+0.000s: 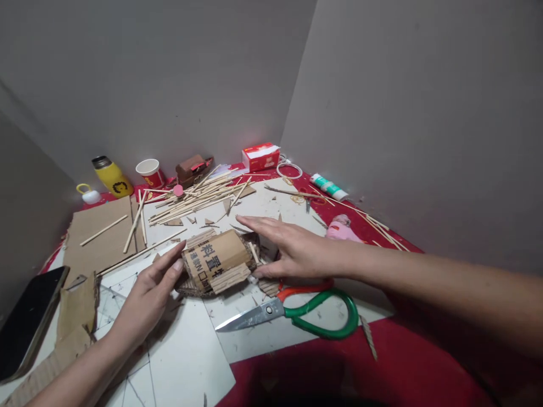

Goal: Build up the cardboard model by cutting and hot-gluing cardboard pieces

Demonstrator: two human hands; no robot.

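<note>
A small cardboard model (220, 257) with a curved top and dark printed characters sits on white paper between my two hands. My left hand (155, 285) is at its left end, with thumb and fingers against the edge. My right hand (292, 246) is at the other end, fingers stretched out and thumb apart; the thumb is close to short sticks at that end. Whether the right fingertips touch the model is hard to tell. Just below lies a pair of scissors (271, 310) with green and orange handles, its blades pointing left.
Many thin wooden sticks (199, 198) lie behind the model. A phone (29, 322) and a cardboard sheet (99, 226) are on the left. A yellow bottle (112, 178), paper cup (150, 174), red tissue box (261, 158) and glue tube (328, 187) line the back by the grey walls.
</note>
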